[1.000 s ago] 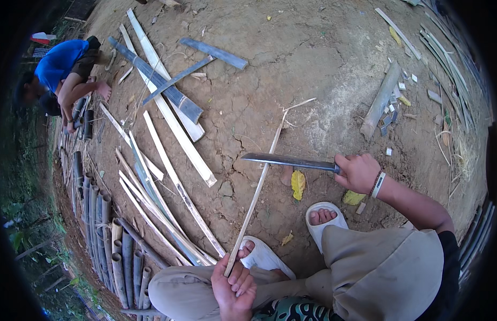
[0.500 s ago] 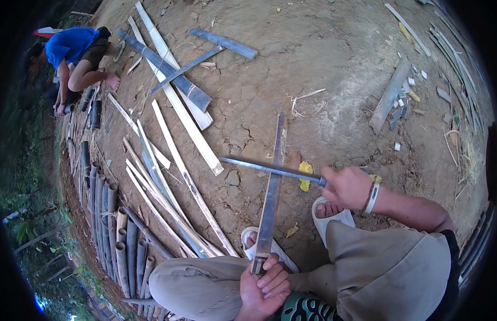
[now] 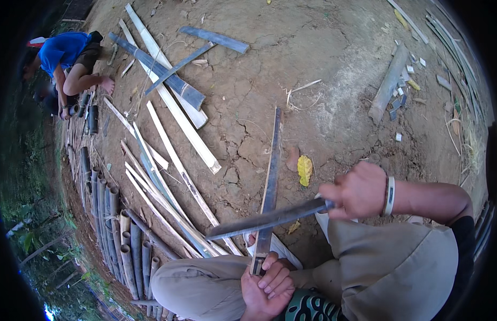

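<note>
1. Head view: left hand is wrapped tight round the near end of a long, flat, dark-skinned bamboo strip, thumb on top. The strip runs away from the person, left of a yellow leaf. Can't tell if its far end touches the dirt.
2. Right hand is fisted round the handle of a long, dark metal knife. Its blade lies across the strip's near part, pointing left; can't tell if they touch.
3. Biggest worry imo: blade's just beyond the left fingers. A slip, or a stroke pulled nearer, could nick them.
4. White sandal sits right under there too, so a glancing blow off the hard skin might catch toes.
5. One-handed grip means the strip could twist, and then the edge skids or bites too deep.
</note>
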Available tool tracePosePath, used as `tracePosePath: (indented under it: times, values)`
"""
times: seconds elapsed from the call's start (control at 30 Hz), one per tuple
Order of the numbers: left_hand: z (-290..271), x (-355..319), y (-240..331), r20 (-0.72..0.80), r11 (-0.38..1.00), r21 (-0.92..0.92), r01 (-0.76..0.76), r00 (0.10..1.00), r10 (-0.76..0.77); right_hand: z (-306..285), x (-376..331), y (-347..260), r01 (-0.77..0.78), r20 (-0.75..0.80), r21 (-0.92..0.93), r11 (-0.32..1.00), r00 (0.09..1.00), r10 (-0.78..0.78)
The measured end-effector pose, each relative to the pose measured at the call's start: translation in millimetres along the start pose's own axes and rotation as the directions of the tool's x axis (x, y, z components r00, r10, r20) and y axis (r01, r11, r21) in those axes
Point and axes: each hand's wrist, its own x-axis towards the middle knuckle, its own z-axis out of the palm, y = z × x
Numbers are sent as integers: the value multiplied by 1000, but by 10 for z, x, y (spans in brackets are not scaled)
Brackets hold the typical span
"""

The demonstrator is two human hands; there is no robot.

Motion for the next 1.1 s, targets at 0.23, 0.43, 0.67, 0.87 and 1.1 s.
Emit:
tracePosePath:
  times: [0.23,0.43,0.67,0.87,1.1]
  values:
    - [-18,-12,1,29,999,34,-21,999,20,-42,122,253,-104,-46,-31,994,994,102]
    - [-11,0,17,2,998,65,-24,1000,24,149,250,778,-344,-171,21,939,924,342]
    - [-51,44,124,-11,998,53,-37,999,38,172,250,691,-227,-132,15,974,965,227]
    - [7,-29,90,-22,996,31,-86,996,86,89,315,720,-278,-120,33,960,952,280]
    - [101,4,-3,-33,995,72,-68,997,71,181,320,541,-250,-121,85,965,958,259]
